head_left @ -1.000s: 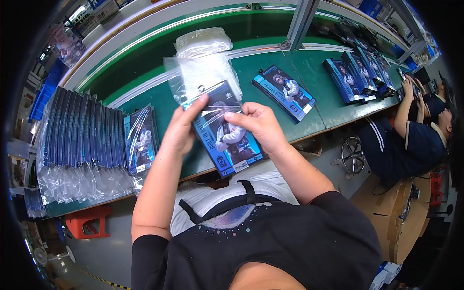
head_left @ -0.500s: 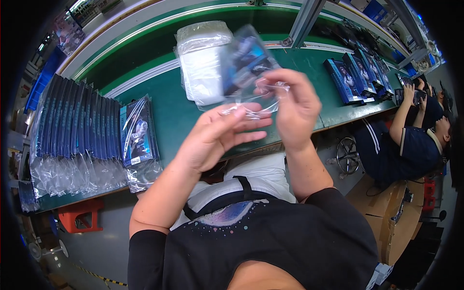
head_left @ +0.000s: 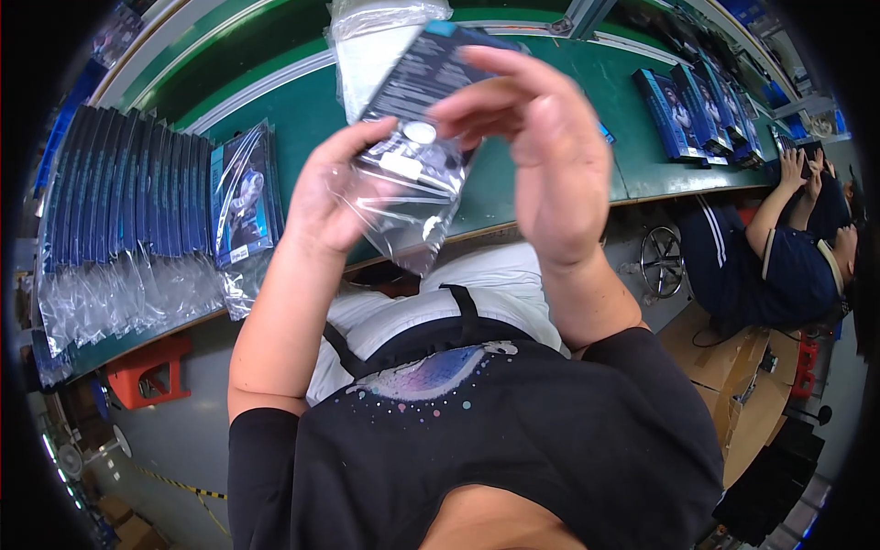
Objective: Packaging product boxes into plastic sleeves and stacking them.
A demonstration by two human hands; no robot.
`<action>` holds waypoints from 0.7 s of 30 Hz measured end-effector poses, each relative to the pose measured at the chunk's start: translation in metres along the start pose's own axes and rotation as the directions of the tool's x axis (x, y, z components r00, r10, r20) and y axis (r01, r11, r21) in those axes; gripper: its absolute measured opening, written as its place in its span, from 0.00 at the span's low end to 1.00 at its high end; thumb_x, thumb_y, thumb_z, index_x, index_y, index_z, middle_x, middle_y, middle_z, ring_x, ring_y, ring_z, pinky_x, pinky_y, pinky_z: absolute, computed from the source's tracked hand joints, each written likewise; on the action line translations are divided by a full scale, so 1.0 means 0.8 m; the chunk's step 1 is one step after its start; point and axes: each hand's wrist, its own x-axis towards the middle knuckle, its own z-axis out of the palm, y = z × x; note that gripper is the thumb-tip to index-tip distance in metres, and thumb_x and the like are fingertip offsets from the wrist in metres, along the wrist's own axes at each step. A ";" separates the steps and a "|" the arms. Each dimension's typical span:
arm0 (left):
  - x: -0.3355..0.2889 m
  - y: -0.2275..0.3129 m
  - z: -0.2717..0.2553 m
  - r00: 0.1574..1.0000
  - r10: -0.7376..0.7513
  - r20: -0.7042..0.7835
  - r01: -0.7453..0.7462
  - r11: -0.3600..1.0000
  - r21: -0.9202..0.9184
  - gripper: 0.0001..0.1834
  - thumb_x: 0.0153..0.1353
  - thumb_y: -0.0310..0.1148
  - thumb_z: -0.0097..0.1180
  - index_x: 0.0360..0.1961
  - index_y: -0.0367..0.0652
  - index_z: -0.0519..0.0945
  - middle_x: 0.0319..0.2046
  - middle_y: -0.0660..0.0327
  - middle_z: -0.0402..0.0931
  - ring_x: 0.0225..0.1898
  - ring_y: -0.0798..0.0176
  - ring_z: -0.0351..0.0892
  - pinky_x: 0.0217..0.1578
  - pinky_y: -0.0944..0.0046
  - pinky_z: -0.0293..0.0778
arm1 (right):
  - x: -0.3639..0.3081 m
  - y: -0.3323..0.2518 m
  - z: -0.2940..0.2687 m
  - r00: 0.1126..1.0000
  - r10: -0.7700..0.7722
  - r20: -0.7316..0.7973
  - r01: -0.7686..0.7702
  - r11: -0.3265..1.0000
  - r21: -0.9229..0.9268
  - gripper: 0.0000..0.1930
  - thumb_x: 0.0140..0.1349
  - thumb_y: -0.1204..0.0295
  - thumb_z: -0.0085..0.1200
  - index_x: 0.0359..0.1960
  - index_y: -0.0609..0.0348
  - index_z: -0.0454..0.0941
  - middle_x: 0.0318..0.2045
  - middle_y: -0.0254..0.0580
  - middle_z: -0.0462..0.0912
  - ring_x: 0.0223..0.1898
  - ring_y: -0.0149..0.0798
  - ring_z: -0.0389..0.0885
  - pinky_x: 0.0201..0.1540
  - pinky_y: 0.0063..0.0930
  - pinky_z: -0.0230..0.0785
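A flat dark blue box (head_left: pixel 417 87) is inside a clear plastic bag (head_left: pixel 417 229), tilted above the bench, its printed side with a white round spot facing up. My left hand (head_left: pixel 332 188) grips the bagged box at its lower left, thumb on top. The bag's loose end hangs below the box toward me. My right hand (head_left: pixel 559 165) is raised at the box's right, fingers stretched and apart, somewhat blurred. Its fingertips overlap the box's right side; whether they touch it I cannot tell.
On the green bench (head_left: pixel 293 105) at left stands a row of several bagged boxes (head_left: pixel 128 183), with one bagged box (head_left: pixel 246 197) leaning at its right end. White bags (head_left: pixel 367 55) lie behind my hands. Unbagged boxes (head_left: pixel 674 115) stand at right, near a co-worker (head_left: pixel 779 247). A red stool (head_left: pixel 147 371) is below.
The box has turned from its picture side to its text side and come nearer. My left hand has closed on it; my right hand has let go of the bag's edge and risen.
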 end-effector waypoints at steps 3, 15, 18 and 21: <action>0.007 0.022 -0.028 0.999 0.048 0.010 -0.046 0.992 -0.119 0.15 0.60 0.27 0.48 0.46 0.27 0.71 0.43 0.45 0.76 0.44 0.47 0.78 0.47 0.51 0.76 | -0.013 0.011 -0.014 0.978 0.076 -0.194 -0.112 0.977 -0.181 0.18 0.69 0.63 0.39 0.44 0.66 0.74 0.28 0.39 0.78 0.29 0.28 0.75 0.34 0.19 0.65; 0.003 0.033 -0.062 0.971 0.112 0.213 -0.039 0.947 -0.320 0.18 0.57 0.26 0.49 0.47 0.27 0.71 0.47 0.44 0.74 0.51 0.46 0.72 0.57 0.48 0.65 | -0.051 0.035 0.028 0.708 0.670 0.222 -0.702 0.701 0.125 0.06 0.58 0.73 0.58 0.32 0.63 0.79 0.23 0.33 0.79 0.24 0.22 0.76 0.27 0.14 0.68; 0.004 0.036 -0.071 0.969 0.089 0.229 -0.014 0.950 -0.312 0.18 0.56 0.25 0.47 0.47 0.26 0.70 0.47 0.43 0.74 0.50 0.46 0.73 0.57 0.47 0.65 | -0.053 0.037 0.028 0.703 0.687 0.185 -0.707 0.704 0.073 0.05 0.56 0.74 0.60 0.28 0.62 0.78 0.23 0.32 0.79 0.24 0.21 0.75 0.27 0.14 0.67; 0.003 0.035 -0.068 0.960 0.068 0.271 0.023 0.948 -0.319 0.19 0.55 0.24 0.45 0.48 0.25 0.70 0.47 0.42 0.74 0.50 0.44 0.73 0.56 0.46 0.66 | -0.055 0.037 0.031 0.686 0.705 0.178 -0.723 0.688 0.063 0.06 0.55 0.74 0.62 0.27 0.61 0.77 0.23 0.31 0.79 0.24 0.20 0.75 0.27 0.13 0.66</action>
